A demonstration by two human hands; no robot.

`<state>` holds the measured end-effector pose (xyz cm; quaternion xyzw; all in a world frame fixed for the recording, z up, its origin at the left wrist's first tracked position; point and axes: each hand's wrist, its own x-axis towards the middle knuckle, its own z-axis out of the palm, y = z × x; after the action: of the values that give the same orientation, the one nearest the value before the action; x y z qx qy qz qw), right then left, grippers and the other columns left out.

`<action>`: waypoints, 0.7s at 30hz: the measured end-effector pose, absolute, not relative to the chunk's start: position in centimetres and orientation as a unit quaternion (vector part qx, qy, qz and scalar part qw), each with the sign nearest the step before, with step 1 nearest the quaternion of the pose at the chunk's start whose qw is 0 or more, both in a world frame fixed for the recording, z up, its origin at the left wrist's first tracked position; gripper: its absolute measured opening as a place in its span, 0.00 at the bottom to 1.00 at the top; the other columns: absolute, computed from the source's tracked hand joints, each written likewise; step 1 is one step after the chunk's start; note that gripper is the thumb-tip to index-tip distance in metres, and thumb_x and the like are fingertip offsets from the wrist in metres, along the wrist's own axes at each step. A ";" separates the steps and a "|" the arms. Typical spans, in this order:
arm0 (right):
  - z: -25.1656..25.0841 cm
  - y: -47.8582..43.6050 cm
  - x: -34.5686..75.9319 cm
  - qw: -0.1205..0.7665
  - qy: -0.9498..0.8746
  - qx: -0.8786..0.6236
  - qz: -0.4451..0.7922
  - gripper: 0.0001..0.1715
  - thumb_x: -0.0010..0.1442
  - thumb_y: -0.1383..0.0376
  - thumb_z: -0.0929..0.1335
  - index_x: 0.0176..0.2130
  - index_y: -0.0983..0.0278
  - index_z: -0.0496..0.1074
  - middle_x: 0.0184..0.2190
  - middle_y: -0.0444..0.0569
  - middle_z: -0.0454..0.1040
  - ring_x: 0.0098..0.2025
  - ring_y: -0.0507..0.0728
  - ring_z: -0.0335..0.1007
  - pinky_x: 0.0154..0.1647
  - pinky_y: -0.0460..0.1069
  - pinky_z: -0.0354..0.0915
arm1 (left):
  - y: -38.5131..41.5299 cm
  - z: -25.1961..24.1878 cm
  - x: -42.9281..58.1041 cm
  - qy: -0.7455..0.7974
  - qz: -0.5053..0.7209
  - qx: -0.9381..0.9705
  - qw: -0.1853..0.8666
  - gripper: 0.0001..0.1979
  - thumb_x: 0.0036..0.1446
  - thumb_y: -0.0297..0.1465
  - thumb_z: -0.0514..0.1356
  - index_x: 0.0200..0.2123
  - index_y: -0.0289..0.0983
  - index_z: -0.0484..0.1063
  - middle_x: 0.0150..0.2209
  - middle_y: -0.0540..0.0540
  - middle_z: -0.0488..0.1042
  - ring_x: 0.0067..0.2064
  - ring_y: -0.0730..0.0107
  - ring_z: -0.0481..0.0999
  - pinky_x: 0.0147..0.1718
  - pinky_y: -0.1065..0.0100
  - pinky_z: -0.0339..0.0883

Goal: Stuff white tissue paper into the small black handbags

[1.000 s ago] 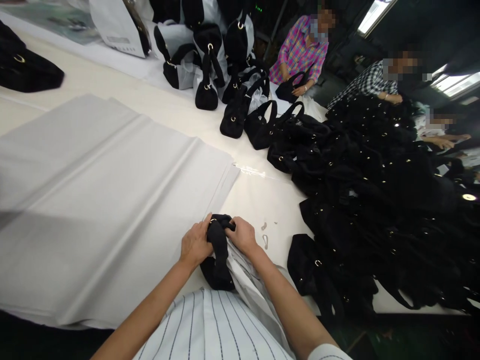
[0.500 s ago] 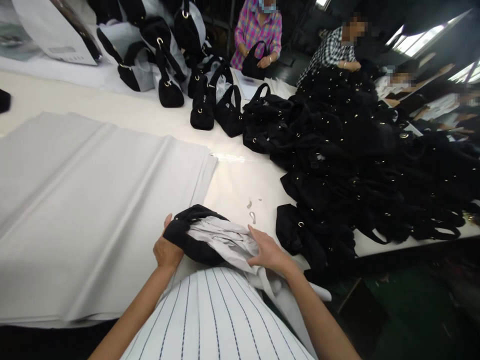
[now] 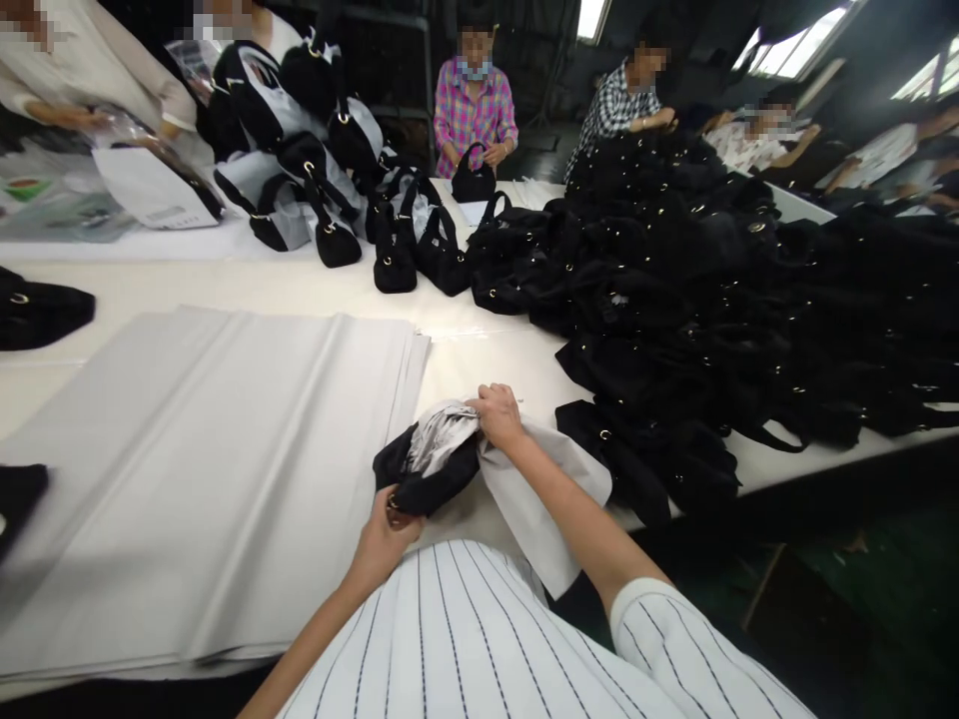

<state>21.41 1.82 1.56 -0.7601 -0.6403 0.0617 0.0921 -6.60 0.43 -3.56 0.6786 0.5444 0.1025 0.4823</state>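
Note:
A black handbag lies in front of my body, its opening facing up with crumpled light grey paper inside. My left hand is closed on the bag's near left edge, beside a gold ring. At the bag's far right rim, my right hand has its fingers curled around the edge of the paper. A loose grey sheet hangs from the bag's right side beneath my right forearm. The fingertips of my right hand are partly hidden.
A stack of grey paper sheets covers the table's left side. Black bags lie in a large pile on the right. Stuffed bags stand at the back. A person in a plaid shirt handles another bag across the table.
The bag has turned and shifted right. My right hand has gone from spread fingers on the paper to a closed grip at the far rim. My left hand has moved nearer me.

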 end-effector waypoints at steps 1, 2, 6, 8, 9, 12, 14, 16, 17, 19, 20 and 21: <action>1.4 2.4 21.9 0.089 -0.628 -0.769 0.075 0.21 0.60 0.73 0.62 0.45 0.56 0.76 0.39 0.51 0.71 0.46 0.59 0.60 0.53 0.54 0.51 | 0.1 -3.5 -7.0 0.499 0.089 0.682 0.528 0.31 0.47 0.37 0.61 0.55 0.33 0.64 0.30 0.47 0.79 0.33 0.61 0.80 0.38 0.61 0.73; 1.5 2.7 22.1 0.096 -0.615 -0.778 0.086 0.22 0.58 0.74 0.62 0.46 0.57 0.76 0.41 0.51 0.71 0.47 0.59 0.60 0.54 0.54 0.51 | 0.3 -3.3 -7.4 0.470 0.066 0.678 0.562 0.30 0.46 0.35 0.61 0.54 0.33 0.65 0.30 0.47 0.79 0.33 0.62 0.80 0.38 0.62 0.73; 3.5 0.6 21.1 0.272 -0.571 -0.770 0.084 0.28 0.55 0.75 0.61 0.53 0.60 0.71 0.48 0.49 0.72 0.53 0.57 0.61 0.57 0.52 0.54 | 3.8 -1.8 -8.3 0.529 0.064 0.699 0.477 0.17 0.51 0.39 0.56 0.40 0.37 0.75 0.35 0.45 0.80 0.36 0.61 0.79 0.38 0.63 0.73; 5.0 -2.0 19.6 0.386 -0.518 -0.758 0.085 0.24 0.57 0.74 0.59 0.48 0.61 0.74 0.46 0.48 0.74 0.51 0.55 0.65 0.55 0.50 0.58 | 6.1 -0.7 -7.5 0.549 0.125 0.727 0.393 0.19 0.53 0.43 0.55 0.40 0.38 0.75 0.39 0.44 0.79 0.42 0.60 0.79 0.43 0.62 0.72; 5.5 -3.6 18.9 0.423 -0.482 -0.761 0.099 0.22 0.58 0.74 0.58 0.43 0.62 0.75 0.42 0.48 0.75 0.48 0.55 0.67 0.53 0.49 0.61 | 7.2 -0.3 -6.7 0.548 0.147 0.735 0.372 0.20 0.53 0.44 0.55 0.42 0.37 0.75 0.42 0.43 0.79 0.44 0.60 0.78 0.46 0.63 0.71; 5.4 -8.4 16.9 0.415 -0.390 -0.788 0.235 0.19 0.55 0.73 0.58 0.27 0.62 0.75 0.29 0.47 0.77 0.35 0.55 0.73 0.41 0.49 0.67 | 9.8 0.3 -3.4 0.524 0.159 0.741 0.388 0.27 0.54 0.49 0.54 0.47 0.35 0.73 0.48 0.40 0.76 0.49 0.59 0.76 0.50 0.63 0.68; 3.6 -11.4 16.1 0.336 -0.354 -0.776 0.399 0.16 0.52 0.72 0.60 0.24 0.62 0.74 0.23 0.46 0.75 0.26 0.55 0.72 0.31 0.49 0.67 | 11.1 -0.1 -0.9 0.497 0.133 0.759 0.399 0.31 0.53 0.50 0.56 0.51 0.33 0.70 0.52 0.38 0.74 0.52 0.57 0.74 0.53 0.61 0.66; 1.0 -13.6 15.7 0.263 -0.330 -0.741 0.522 0.13 0.51 0.69 0.63 0.30 0.63 0.76 0.22 0.46 0.76 0.24 0.56 0.72 0.27 0.49 0.67 | 11.8 -0.9 1.1 0.463 0.092 0.785 0.402 0.32 0.52 0.49 0.56 0.53 0.31 0.68 0.53 0.36 0.73 0.53 0.55 0.73 0.53 0.59 0.65; -0.3 -14.3 15.7 0.246 -0.323 -0.733 0.546 0.13 0.51 0.67 0.65 0.36 0.64 0.77 0.23 0.47 0.76 0.25 0.57 0.74 0.28 0.50 0.68 | 12.0 -1.4 1.9 0.448 0.076 0.796 0.400 0.32 0.52 0.48 0.57 0.53 0.31 0.67 0.52 0.36 0.73 0.53 0.55 0.73 0.52 0.59 0.65; -2.4 -14.8 16.1 0.267 -0.311 -0.741 0.532 0.26 0.50 0.60 0.70 0.49 0.65 0.73 0.33 0.52 0.79 0.36 0.62 0.76 0.36 0.53 0.70 | 12.1 -2.3 2.6 0.429 0.066 0.815 0.383 0.32 0.51 0.46 0.58 0.54 0.31 0.66 0.52 0.36 0.73 0.53 0.55 0.72 0.52 0.60 0.64; -3.0 -14.6 16.4 0.298 -0.296 -0.748 0.515 0.36 0.49 0.57 0.72 0.55 0.65 0.68 0.41 0.56 0.78 0.43 0.64 0.75 0.41 0.55 0.70 | 12.0 -2.7 2.7 0.421 0.072 0.825 0.369 0.33 0.51 0.45 0.59 0.56 0.31 0.65 0.52 0.36 0.72 0.54 0.56 0.71 0.53 0.60 0.64; -3.4 -14.0 16.9 0.336 -0.272 -0.750 0.500 0.46 0.47 0.54 0.74 0.61 0.65 0.61 0.49 0.59 0.74 0.51 0.66 0.72 0.46 0.56 0.69 | 11.7 -2.9 2.6 0.415 0.083 0.834 0.353 0.35 0.50 0.44 0.60 0.58 0.32 0.63 0.53 0.36 0.71 0.55 0.56 0.70 0.53 0.60 0.63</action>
<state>16.86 -14.01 -3.35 -0.7501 -0.2724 0.5004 0.3357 2.63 11.71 -2.89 0.8344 0.4150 0.0828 0.3531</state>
